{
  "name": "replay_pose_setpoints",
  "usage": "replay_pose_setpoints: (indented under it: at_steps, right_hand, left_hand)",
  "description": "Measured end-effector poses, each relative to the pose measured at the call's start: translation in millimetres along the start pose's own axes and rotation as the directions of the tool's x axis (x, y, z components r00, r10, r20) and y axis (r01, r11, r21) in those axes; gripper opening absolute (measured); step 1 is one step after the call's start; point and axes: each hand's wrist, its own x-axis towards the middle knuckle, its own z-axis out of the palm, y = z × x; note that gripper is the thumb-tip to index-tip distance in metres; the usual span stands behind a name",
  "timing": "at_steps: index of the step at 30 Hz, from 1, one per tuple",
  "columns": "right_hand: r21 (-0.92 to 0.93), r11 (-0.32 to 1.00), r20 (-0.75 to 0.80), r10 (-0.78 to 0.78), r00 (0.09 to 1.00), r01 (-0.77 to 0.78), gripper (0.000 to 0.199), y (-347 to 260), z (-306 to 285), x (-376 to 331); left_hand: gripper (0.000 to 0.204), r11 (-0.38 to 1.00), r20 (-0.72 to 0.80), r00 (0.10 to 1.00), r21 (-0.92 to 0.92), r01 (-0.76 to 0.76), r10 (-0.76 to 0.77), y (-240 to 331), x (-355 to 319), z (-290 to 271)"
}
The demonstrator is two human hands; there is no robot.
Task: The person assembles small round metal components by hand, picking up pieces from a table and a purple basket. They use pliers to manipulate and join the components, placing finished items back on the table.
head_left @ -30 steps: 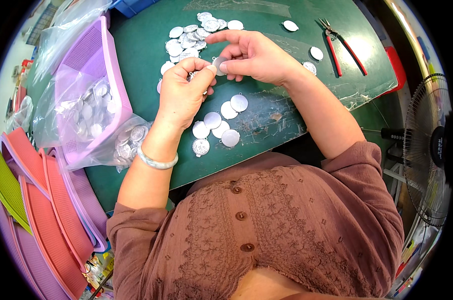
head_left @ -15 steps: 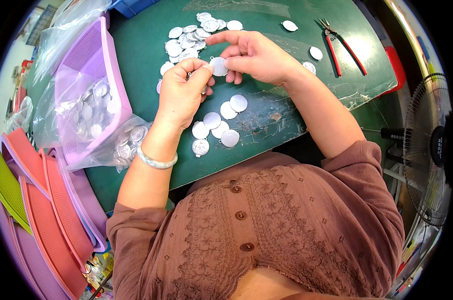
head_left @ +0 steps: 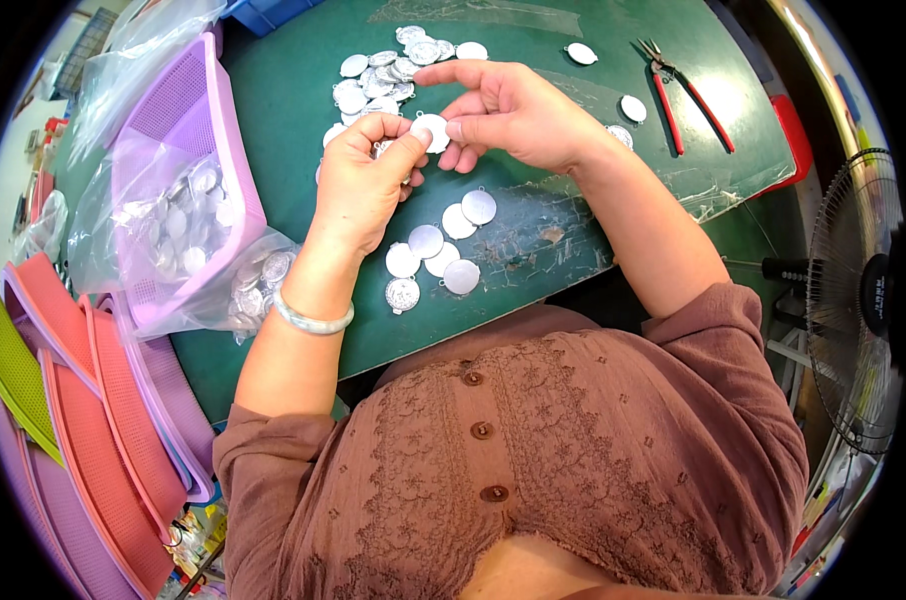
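Between my two hands is a round silver medal (head_left: 431, 131) with a small loop. My left hand (head_left: 365, 172) pinches it at its left edge between thumb and forefinger; another patterned medal seems tucked in the fingers below. My right hand (head_left: 508, 118) has its thumb and a bent finger at the medal's right edge, with the forefinger stretched out to the left. Beyond my hands lies a heap of silver medals (head_left: 381, 85). Closer to me, several more medals (head_left: 425, 242) lie in a small cluster, mostly plain side up.
Red-handled pliers (head_left: 685, 100) lie at the right of the green table (head_left: 573, 240), near a few loose medals (head_left: 632, 108). At left stands a purple basket (head_left: 243, 190) with bagged medals. Stacked coloured baskets (head_left: 103, 420) are at lower left, a fan (head_left: 853, 300) at right.
The medal between my hands has turned, and its face now catches the light more brightly. Both hands have hardly moved.
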Motion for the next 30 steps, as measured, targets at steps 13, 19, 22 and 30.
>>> replay_pose_setpoints:
  at_steps: [13, 19, 22, 30]
  right_hand:
    - [0.048, 0.999, -0.015, 0.002, 1.0, -0.002, 0.045, -1.2, -0.8, -0.5]
    - [0.059, 0.998, -0.023, 0.006, 1.0, -0.005, 0.045, -2.5, -0.3, -1.2]
    - [0.041, 0.999, -0.027, -0.006, 1.0, 0.007, 0.045, -1.2, -0.5, -0.9]
    - [-0.082, 0.995, -0.053, -0.056, 0.997, 0.052, 0.045, -0.9, 0.5, -0.3]
  left_hand:
    - [0.01, 0.994, 0.019, 1.0, -0.102, 0.024, -0.022, 0.1, 0.8, -1.3]
    - [0.01, 0.989, 0.03, 0.999, -0.142, 0.045, -0.041, -0.5, 1.0, -2.4]
    - [0.012, 0.987, 0.009, 0.999, -0.156, 0.045, -0.044, 0.3, 0.2, -0.5]
    - [0.013, 0.985, 0.01, 0.999, -0.164, 0.05, -0.049, -2.4, 1.9, -0.3]
